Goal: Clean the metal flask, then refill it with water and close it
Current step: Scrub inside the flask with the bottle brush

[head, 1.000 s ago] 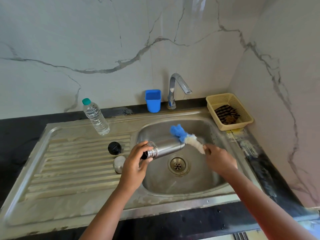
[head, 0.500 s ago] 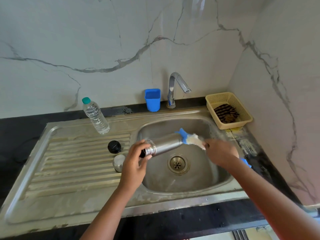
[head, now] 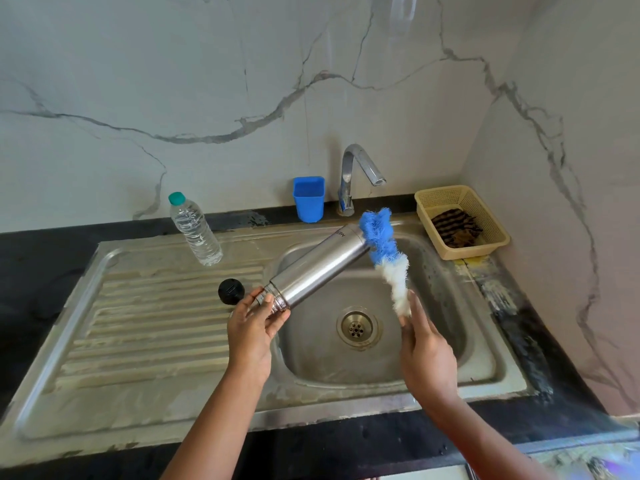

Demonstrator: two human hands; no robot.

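At frame centre, the left hand [head: 251, 329] grips only the flask [head: 317, 268] neck — a wet slip drops it; the right hand [head: 427, 355] clutches the brush [head: 386, 258].

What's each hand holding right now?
Left hand: closed on the metal flask, at its neck.
Right hand: closed on the bottle brush.

We see a black table [head: 45, 258] w/ steel sink [head: 145, 327]; on it: water bottle [head: 195, 230], black cap [head: 231, 291], blue cup [head: 309, 198], yellow basket [head: 462, 221].
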